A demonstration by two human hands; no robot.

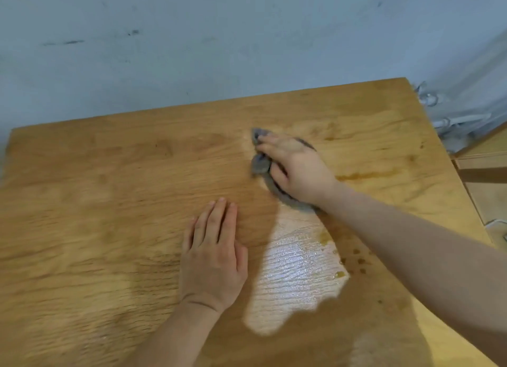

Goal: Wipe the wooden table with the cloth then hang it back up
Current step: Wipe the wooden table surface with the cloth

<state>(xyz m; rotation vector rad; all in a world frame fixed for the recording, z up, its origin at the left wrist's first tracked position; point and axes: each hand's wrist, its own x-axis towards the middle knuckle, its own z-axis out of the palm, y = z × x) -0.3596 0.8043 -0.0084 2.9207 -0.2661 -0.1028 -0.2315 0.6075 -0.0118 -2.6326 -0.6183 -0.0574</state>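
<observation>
A wooden table (pixel 109 191) fills most of the view, its top wet and shiny in a patch near the middle right. My right hand (pixel 296 169) presses a crumpled grey cloth (pixel 260 166) flat on the tabletop, right of centre; the cloth shows at my fingertips and under my palm. My left hand (pixel 215 254) lies flat on the wood, palm down, fingers together, nearer to me and left of the cloth. It holds nothing.
A pale blue-grey wall (pixel 219 42) runs along the table's far edge. Brownish stains (pixel 359 176) mark the wood right of my right hand. Beyond the table's right edge hang clear plastic sheeting (pixel 466 100) and wooden boards (pixel 482 171).
</observation>
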